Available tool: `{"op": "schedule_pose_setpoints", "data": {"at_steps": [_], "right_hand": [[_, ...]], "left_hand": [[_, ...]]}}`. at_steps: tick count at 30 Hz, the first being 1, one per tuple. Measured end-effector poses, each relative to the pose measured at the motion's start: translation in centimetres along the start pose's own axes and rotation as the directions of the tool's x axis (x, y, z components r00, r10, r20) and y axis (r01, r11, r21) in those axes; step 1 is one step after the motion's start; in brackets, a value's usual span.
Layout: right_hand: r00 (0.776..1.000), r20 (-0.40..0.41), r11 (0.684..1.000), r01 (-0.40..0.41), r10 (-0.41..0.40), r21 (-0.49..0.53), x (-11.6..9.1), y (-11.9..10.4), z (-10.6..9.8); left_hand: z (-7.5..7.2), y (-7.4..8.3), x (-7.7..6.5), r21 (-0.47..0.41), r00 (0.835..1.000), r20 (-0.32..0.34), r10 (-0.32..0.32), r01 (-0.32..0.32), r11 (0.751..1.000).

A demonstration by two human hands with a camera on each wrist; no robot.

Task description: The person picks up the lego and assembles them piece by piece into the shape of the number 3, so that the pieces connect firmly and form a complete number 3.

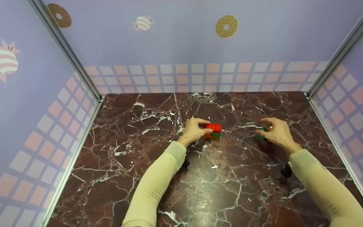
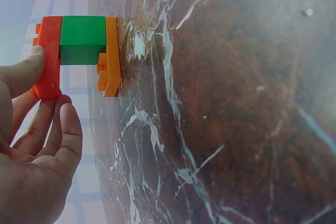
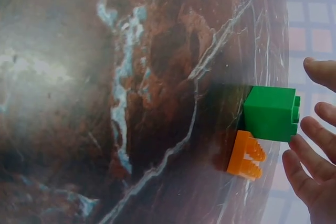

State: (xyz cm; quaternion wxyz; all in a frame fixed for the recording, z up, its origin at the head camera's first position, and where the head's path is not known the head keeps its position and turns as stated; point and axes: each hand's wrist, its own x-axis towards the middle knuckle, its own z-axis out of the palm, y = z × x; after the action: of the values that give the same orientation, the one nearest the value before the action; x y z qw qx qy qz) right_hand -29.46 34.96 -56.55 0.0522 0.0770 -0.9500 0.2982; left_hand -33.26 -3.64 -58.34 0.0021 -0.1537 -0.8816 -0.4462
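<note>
Pale yellow sleeves [image 1: 158, 179] come closest, reaching over the dark marbled counter [image 1: 232, 189] on the near side of the block stack [image 1: 215, 126]. The left hand [image 1: 195, 129] stands at the stack's left end, its grip clamped on the top red block [image 2: 50, 51], with the thumb on one face and fingers against the other. Well to the right of the stack, the right hand [image 1: 277, 130] has its grip apart, thumb and fingers spread about a loose green block [image 3: 270, 114]; an orange block [image 3: 239, 150], studs up, sits just beside that one.

Within the stack, a green block [image 2: 83, 35] joins the red top to an orange base [image 2: 113, 72] resting on the counter. It fills only one end, so the red block overhangs at the left hand's end. I'd keep that hold light and level, since pressing on the overhang could lever the layers apart; the loose green block seems best taken squarely by opposite sides, clear of the orange one.

Right of the stack, fingers mask a small reddish patch I cannot identify in the head view, and whether a fingertip touches the loose green block is unclear. The left hand's far fingertips are hidden behind the red block.
</note>
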Motion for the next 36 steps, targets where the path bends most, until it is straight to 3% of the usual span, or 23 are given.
{"op": "schedule_pose_setpoints", "data": {"at_steps": [6, 7, 36], "right_hand": [[0.999, 0.012, 0.999, -0.036, 0.036, 0.000, -0.6, 0.3, -0.1], [0.999, 0.009, 0.999, -0.036, 0.036, -0.004, -0.7, 0.3, -0.1], [0.995, -0.025, 0.995, -0.095, 0.095, -0.008, -1.5, 1.2, 0.7]], "left_hand": [[0.1, 0.0, 0.0, 0.003, 1.000, -0.004, 0.008, -0.008, 1.000], [-0.4, 1.1, -0.5, 0.004, 1.000, 0.002, -0.012, 0.012, 1.000], [-0.3, 1.3, -0.5, -0.009, 0.999, 0.004, -0.036, 0.036, 0.999]]}}
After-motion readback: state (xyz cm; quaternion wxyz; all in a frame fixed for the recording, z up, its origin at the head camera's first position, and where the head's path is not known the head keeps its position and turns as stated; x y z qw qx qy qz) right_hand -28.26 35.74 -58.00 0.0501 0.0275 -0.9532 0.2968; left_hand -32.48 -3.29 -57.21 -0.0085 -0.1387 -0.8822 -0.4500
